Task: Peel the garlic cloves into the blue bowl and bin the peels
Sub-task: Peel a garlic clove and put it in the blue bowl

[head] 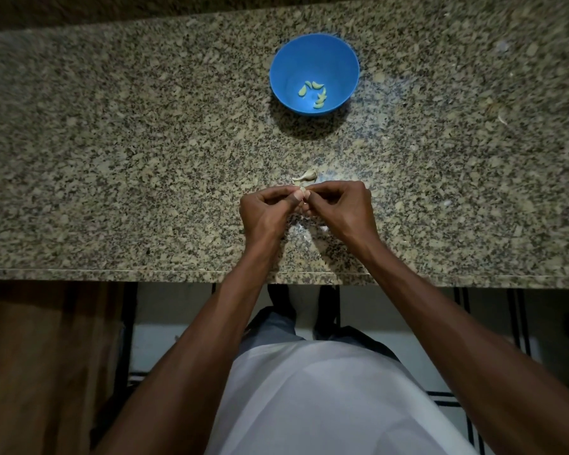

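A blue bowl (314, 57) stands on the granite counter (112, 142) ahead of me, with several peeled garlic cloves (316, 93) lying in its bottom. Nearer to me, my left hand (265, 213) and my right hand (340, 210) meet fingertip to fingertip above the counter. Together they pinch a small garlic clove (304, 194), mostly hidden by the fingers. An unpeeled pale clove (304, 176) lies on the counter just beyond my fingertips. Thin scraps of peel (304, 229) rest on the stone under and between my hands.
The counter's front edge (178, 272) runs across the view below my wrists. A stray bit of peel (502, 118) lies far right on the stone. Below the edge are a tiled floor (165, 336) and a brown cabinet front (40, 356) to the left.
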### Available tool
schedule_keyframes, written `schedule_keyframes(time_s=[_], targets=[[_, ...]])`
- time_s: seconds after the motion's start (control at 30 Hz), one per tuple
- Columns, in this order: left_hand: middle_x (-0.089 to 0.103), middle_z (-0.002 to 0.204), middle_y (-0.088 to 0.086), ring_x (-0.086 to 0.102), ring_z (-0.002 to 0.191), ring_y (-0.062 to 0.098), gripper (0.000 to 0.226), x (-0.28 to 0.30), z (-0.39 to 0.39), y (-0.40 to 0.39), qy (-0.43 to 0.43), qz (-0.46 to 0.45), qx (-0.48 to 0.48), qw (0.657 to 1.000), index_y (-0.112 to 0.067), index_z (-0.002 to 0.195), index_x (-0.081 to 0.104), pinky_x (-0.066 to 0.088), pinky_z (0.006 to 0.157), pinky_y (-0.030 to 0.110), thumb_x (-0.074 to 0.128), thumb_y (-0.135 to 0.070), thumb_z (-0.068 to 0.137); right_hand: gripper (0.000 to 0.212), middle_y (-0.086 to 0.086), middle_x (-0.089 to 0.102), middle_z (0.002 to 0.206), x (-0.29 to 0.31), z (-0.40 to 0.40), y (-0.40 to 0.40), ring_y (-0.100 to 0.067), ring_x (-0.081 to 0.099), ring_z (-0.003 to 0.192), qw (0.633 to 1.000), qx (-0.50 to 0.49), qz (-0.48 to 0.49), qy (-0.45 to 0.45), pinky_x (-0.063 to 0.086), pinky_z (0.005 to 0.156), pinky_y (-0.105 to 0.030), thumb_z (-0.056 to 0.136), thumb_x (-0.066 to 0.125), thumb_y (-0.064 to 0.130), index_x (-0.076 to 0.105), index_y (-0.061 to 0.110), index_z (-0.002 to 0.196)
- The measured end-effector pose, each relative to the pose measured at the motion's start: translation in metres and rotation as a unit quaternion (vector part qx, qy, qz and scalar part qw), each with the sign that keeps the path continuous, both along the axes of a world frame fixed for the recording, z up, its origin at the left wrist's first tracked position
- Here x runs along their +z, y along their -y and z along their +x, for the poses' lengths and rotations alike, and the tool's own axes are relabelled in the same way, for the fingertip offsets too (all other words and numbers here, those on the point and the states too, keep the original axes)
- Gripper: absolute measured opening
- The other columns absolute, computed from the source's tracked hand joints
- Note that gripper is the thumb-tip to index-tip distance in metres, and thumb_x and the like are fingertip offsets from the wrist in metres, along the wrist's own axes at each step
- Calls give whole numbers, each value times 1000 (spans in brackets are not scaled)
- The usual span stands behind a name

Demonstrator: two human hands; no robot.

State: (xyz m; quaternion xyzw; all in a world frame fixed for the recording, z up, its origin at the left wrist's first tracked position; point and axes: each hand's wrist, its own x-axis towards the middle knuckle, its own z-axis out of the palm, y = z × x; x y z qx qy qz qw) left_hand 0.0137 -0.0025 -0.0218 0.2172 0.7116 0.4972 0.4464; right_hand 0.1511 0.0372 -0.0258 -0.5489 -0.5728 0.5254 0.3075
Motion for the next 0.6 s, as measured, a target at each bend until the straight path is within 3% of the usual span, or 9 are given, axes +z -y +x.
schedule_keyframes(time_s=[0.1, 0.23, 0.33, 0.6], targets=[[80, 89, 9, 79, 82, 20, 16, 2, 3, 5, -20, -2, -1, 1000, -1, 100, 79, 64, 71, 29, 82, -4, 85, 25, 1, 80, 80, -1, 1, 4, -11, 78, 73, 999, -12, -24, -19, 66, 70, -34, 87, 86, 30, 82, 9, 101], [78, 93, 7, 77, 87, 15, 12, 4, 2, 8, -98, 1, -90, 991, -6, 104, 76, 64, 80, 32, 75, -12, 93, 28, -5, 81, 82, 1, 7, 5, -18, 80, 77, 997, -6, -56, -46, 67, 77, -43, 87, 86, 31, 82, 6, 101], [76, 90, 4, 74, 79, 2, 13, 11, -2, 5, -155, 14, -148, 977, -6, 105, 73, 61, 70, 19, 71, -15, 97, 25, -7, 81, 86, 4, 11, 0, -20, 80, 80, 998, 17, -54, -35, 66, 78, -47, 89, 84, 26, 81, 5, 103], [75, 96, 5, 73, 91, 15, 20, 21, -14, -12, -188, 26, -213, 958, -7, 105, 71, 61, 79, 28, 72, -25, 96, 12, 1, 80, 80, 13, 12, -18, -16, 78, 75, 998, 61, -13, -5, 64, 69, -33, 93, 79, 23, 82, 13, 98]])
